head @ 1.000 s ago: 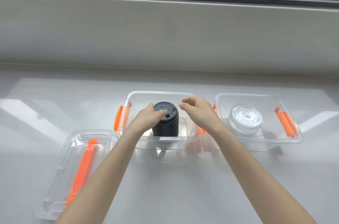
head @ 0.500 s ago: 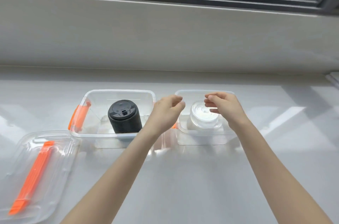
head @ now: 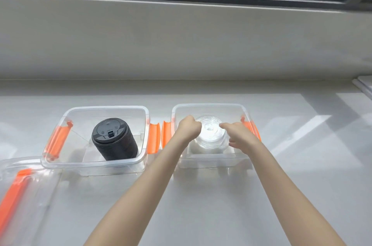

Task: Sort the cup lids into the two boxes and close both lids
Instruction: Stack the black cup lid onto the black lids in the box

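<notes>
Two clear boxes with orange latches stand side by side on the white counter. The left box (head: 106,107) holds a stack of black cup lids (head: 115,141). A stack of clear cup lids (head: 210,137) sits in the right box (head: 209,104). Both my hands are inside the right box. My left hand (head: 188,129) is curled against the stack's left side. On the stack's right side lie the fingers of my right hand (head: 240,135), so the stack is pinched between my two hands.
A loose clear box lid (head: 43,183) with an orange handle lies at the lower left, partly out of view. A wall under a window rises behind the boxes. A white edge (head: 364,87) shows at the far right.
Both hands left the black stack in the left box, moved right and went down into the right box, closing in on the clear stack. My view shifted right.
</notes>
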A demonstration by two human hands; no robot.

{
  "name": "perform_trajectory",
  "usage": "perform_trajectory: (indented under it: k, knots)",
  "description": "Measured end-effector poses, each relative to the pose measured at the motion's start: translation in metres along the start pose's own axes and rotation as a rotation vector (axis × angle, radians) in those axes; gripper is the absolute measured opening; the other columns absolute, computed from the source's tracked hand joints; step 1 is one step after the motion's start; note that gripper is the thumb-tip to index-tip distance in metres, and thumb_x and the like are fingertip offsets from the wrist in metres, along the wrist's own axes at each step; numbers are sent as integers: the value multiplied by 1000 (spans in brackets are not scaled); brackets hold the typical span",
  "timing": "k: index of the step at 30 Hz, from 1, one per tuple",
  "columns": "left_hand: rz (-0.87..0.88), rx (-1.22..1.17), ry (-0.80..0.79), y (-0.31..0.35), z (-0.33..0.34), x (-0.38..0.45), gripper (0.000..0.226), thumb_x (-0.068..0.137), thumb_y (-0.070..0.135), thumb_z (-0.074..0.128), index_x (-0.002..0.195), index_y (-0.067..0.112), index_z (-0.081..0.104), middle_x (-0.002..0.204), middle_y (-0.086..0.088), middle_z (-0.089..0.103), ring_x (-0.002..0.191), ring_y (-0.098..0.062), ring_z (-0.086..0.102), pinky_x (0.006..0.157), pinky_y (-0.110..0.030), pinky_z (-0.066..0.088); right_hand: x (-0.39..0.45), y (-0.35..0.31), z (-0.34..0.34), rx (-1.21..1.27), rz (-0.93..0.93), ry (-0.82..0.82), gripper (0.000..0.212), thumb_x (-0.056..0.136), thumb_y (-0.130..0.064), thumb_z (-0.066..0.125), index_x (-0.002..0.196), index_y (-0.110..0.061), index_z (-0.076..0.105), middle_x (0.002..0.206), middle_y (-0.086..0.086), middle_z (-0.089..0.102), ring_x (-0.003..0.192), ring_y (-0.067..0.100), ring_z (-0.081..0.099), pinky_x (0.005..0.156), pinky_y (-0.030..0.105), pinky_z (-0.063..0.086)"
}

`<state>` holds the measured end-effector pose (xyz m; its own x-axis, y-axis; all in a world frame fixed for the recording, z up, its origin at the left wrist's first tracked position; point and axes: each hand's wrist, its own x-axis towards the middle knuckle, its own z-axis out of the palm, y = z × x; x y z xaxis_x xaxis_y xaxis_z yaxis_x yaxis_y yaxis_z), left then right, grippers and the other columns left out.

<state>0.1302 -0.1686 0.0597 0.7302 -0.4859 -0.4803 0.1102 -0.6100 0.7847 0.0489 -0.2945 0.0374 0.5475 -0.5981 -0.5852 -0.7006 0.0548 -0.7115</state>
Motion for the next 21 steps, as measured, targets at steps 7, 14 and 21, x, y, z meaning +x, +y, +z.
perform_trajectory:
  k: [7,14,21]
  knots:
    - [54,45,-30,-5,0,4,22,84,12,46,65,12,35,66,0,32,56,-16,32,50,-26,23,8,-3,3,94,-100,8,36,82,-30,54,100,1,57,79,2,43,95,28,54,101,44,42]
    - [34,8,-57,-14,-3,2,17,82,24,51,81,8,48,75,-1,40,68,-18,39,58,-29,29,9,2,6,32,-147,-16,29,87,-19,52,111,-3,58,110,10,55,112,25,50,105,42,38]
    - [-102,-117,-159,-13,3,2,46,84,32,51,122,8,43,108,-3,43,101,-23,45,81,-33,39,8,4,5,1,-45,-91,16,88,-18,50,101,-9,53,95,5,48,103,25,49,86,36,44]
